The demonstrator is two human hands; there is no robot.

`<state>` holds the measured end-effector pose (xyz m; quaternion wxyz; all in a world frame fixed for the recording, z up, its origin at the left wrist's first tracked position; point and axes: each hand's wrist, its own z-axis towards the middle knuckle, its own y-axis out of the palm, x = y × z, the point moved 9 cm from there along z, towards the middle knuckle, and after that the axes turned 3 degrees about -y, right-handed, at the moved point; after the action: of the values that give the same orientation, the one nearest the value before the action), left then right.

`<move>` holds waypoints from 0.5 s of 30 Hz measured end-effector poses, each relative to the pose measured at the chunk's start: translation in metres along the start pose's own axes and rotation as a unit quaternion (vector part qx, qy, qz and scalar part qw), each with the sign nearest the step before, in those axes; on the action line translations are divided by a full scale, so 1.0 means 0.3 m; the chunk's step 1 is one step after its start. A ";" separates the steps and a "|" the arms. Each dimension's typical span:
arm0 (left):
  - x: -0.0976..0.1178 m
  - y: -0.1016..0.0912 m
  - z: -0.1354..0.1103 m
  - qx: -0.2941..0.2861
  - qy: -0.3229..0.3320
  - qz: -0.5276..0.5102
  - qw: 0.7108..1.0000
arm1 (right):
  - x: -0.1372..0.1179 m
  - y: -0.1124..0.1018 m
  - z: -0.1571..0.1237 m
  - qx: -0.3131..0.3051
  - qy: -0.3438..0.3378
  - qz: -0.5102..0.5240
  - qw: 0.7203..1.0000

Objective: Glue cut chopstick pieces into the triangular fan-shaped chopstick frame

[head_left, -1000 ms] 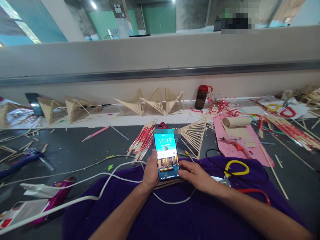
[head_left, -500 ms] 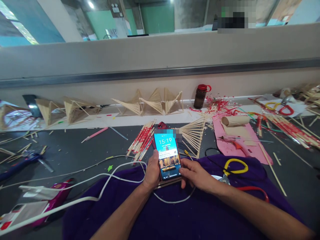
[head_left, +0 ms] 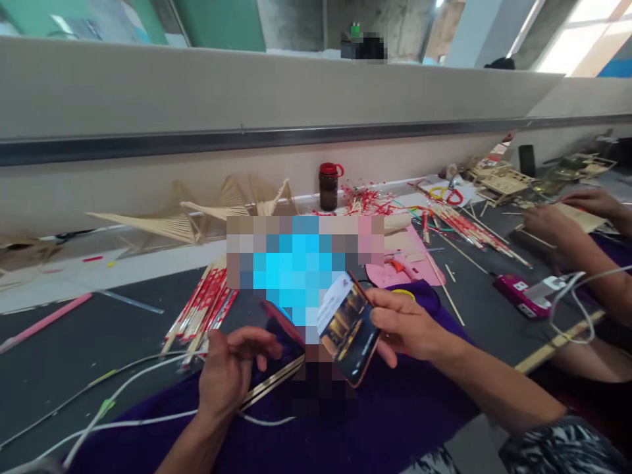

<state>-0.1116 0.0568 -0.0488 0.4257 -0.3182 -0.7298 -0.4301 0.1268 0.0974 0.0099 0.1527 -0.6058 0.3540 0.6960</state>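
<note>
A smartphone [head_left: 351,329] with a lit screen is gripped at its right edge by my right hand [head_left: 407,324], thumb on the front. It is tilted, and a blurred patch hides its upper part. My left hand [head_left: 232,362] is apart from it on the left, fingers loosely bent and spread, holding nothing. Beside the left hand, a few thin wooden sticks [head_left: 274,382] lie over the purple cloth [head_left: 385,428]. Red-and-white wrapped chopsticks [head_left: 202,306] lie in a bundle beyond my left hand.
Fan-shaped stick models [head_left: 162,227] line the back, left of a dark bottle [head_left: 328,186] with a red lid. A glue gun [head_left: 402,268] lies on a pink sheet [head_left: 419,247]. White cable [head_left: 133,421] crosses the left side. At the right, a co-worker's hands [head_left: 546,224] handle wooden pieces.
My left hand has let go of the phone and moved left. My right hand now holds the phone alone, tilted over. The view has swung right, bringing the co-worker's hands into sight.
</note>
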 end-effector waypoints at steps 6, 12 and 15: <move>0.004 0.065 0.005 -0.067 0.026 0.098 0.993 | -0.111 -0.322 -0.168 0.265 -0.124 0.063 0.954; -0.020 0.060 0.008 -0.073 0.017 0.124 0.989 | -0.238 -0.687 -0.270 0.447 -0.260 0.145 0.844; -0.021 0.066 0.001 -0.071 0.013 0.137 0.988 | -0.237 -0.844 -0.292 0.503 -0.281 0.143 0.805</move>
<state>-0.0924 0.0650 -0.0476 0.4666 -0.4388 -0.6414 -0.4223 0.3694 0.2314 -0.0017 0.4278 -0.1643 0.6785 0.5741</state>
